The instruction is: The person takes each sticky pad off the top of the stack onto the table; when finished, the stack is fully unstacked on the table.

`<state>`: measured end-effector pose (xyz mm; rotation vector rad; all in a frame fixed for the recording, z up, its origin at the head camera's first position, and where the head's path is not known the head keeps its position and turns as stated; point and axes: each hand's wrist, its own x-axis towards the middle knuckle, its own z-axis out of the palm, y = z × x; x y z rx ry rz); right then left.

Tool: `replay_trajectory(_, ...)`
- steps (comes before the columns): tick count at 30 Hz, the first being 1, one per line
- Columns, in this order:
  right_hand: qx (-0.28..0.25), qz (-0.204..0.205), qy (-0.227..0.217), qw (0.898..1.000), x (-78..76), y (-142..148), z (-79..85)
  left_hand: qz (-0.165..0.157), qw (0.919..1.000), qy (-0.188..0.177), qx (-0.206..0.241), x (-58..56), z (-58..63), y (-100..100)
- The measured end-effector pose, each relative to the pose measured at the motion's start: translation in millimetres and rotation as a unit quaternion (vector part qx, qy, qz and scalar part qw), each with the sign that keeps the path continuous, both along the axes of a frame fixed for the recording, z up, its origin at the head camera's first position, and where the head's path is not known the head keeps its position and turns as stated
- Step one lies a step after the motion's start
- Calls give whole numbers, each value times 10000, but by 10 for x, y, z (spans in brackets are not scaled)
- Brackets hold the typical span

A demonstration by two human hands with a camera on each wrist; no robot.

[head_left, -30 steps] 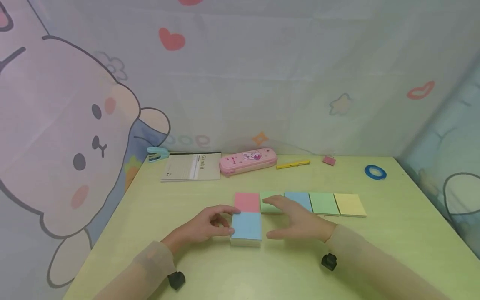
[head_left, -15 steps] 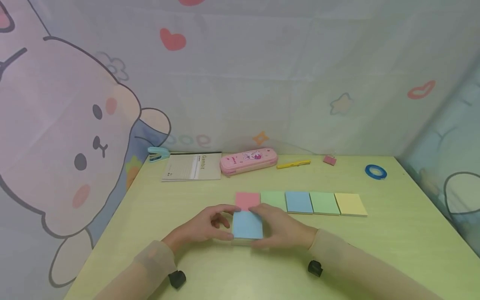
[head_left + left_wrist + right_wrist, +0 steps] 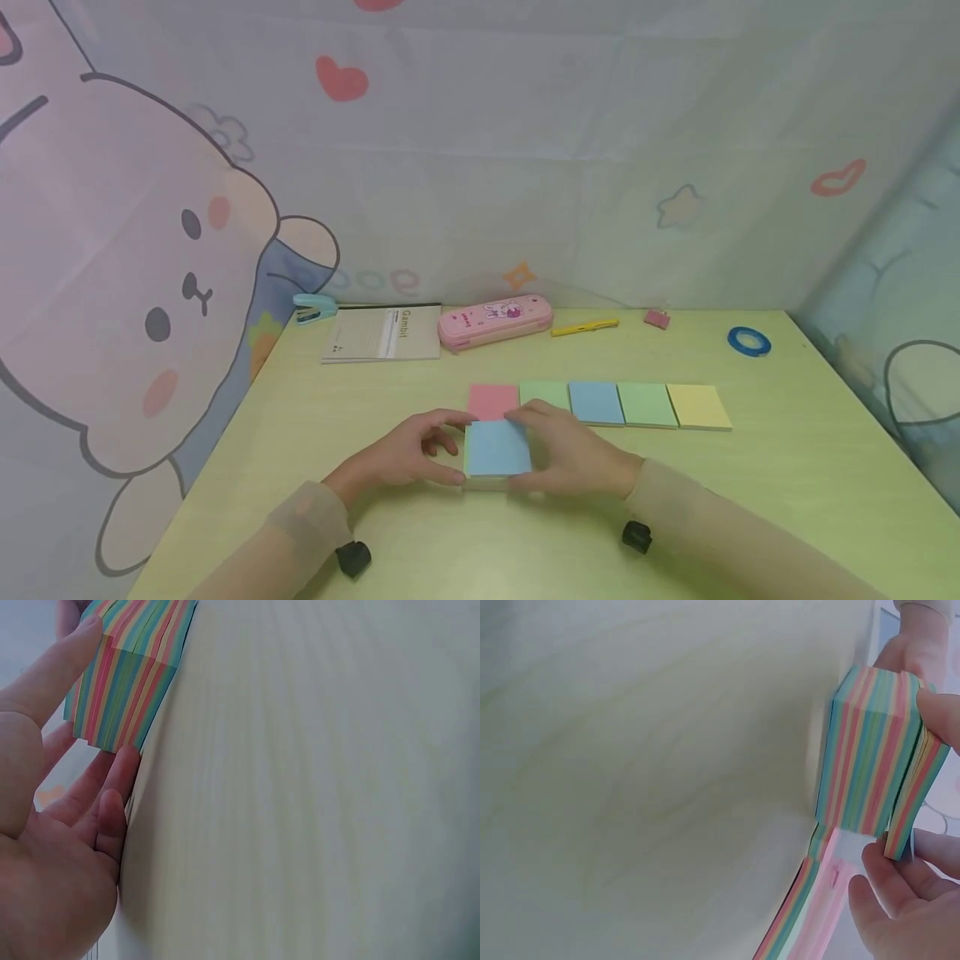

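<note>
A thick stack of sticky notes (image 3: 124, 682), striped in several colours along its sides, sits on the table in front of the person. My left hand (image 3: 405, 450) steadies it from the left, thumb at the near corner and fingertips at the far one. On top, a thinner blue-topped pad of sticky notes (image 3: 498, 448) is offset to the right, baring a green strip at the stack's left edge. My right hand (image 3: 581, 454) pinches this pad between thumb and fingers. In the right wrist view, a gap shows between the pad (image 3: 916, 799) and the stack.
Behind the stack runs a row of sticky note pads: pink (image 3: 491, 400), green, blue (image 3: 596, 402), green and yellow (image 3: 699, 406). Farther back lie a stapler (image 3: 315, 308), notebooks (image 3: 375, 333), a pink pencil case (image 3: 495, 321), a yellow pen (image 3: 585, 327), a pink binder clip (image 3: 657, 318) and blue tape (image 3: 748, 341).
My right hand has come in from the right and taken hold of the top pad. That pad has shifted slightly right over the stack. The left hand has stayed at the stack's left side.
</note>
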<state>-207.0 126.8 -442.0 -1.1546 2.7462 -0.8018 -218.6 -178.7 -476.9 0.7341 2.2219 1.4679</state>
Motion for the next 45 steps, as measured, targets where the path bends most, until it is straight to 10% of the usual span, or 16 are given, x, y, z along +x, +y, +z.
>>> replay_trajectory(19, -455, -868, 82, 9952, 19, 742, 47, -56, 9997, 98, -203, 4, 36, -8)
replay_trajectory(45, 672, -615, 165, 9957, 95, 871, -175, -134, 9999, 9, -3, 1, 16, 0)
